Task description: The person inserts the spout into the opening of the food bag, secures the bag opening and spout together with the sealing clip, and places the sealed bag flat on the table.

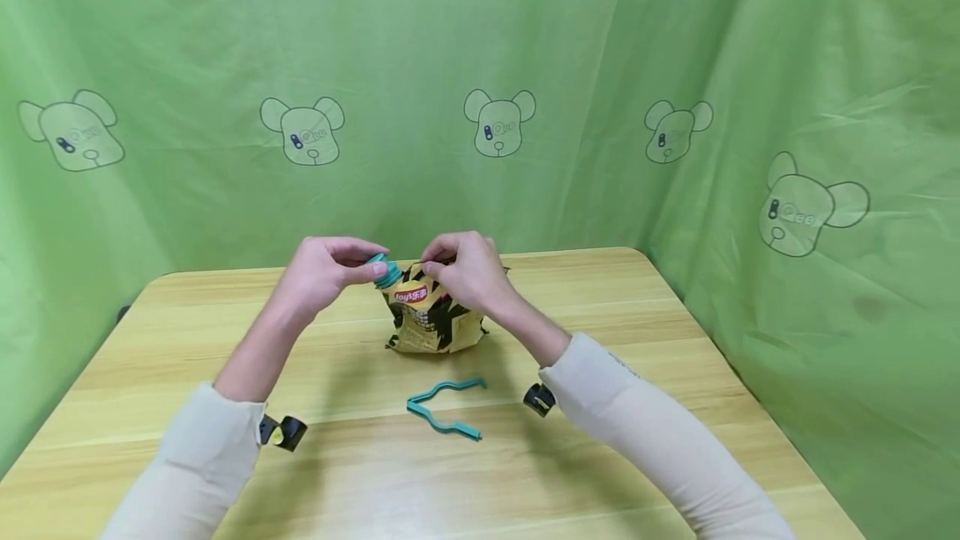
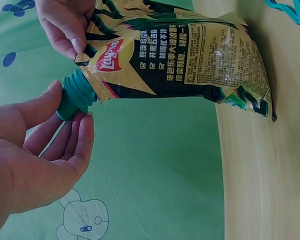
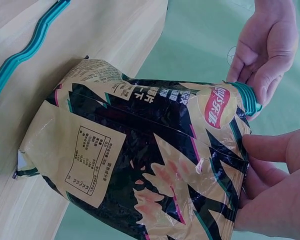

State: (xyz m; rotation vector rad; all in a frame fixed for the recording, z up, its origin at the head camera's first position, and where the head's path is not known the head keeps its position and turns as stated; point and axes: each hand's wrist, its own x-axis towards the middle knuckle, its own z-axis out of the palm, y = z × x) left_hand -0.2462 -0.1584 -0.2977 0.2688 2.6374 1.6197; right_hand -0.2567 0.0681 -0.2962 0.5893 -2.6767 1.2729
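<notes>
A yellow and black Lay's chip bag (image 1: 438, 323) stands upright toward the far side of the table. Between thumb and fingers, my left hand (image 1: 318, 277) pinches a teal threaded spout (image 2: 76, 94), which sits at the bag's top corner. The spout's inner end is hidden by the bag's edge. My right hand (image 1: 472, 273) pinches the bag's top edge beside the spout, as the right wrist view also shows with the thumb (image 3: 270, 147) on the film. In front of the bag, a teal hinged sealing clip (image 1: 423, 407) lies spread in a V on the table.
The wooden table (image 1: 600, 357) has rounded far corners. Green curtains (image 1: 420, 40) with bear-head drawings hang behind it and along its sides. Black wrist mounts (image 1: 291, 433) stick out from both sleeves, above the table.
</notes>
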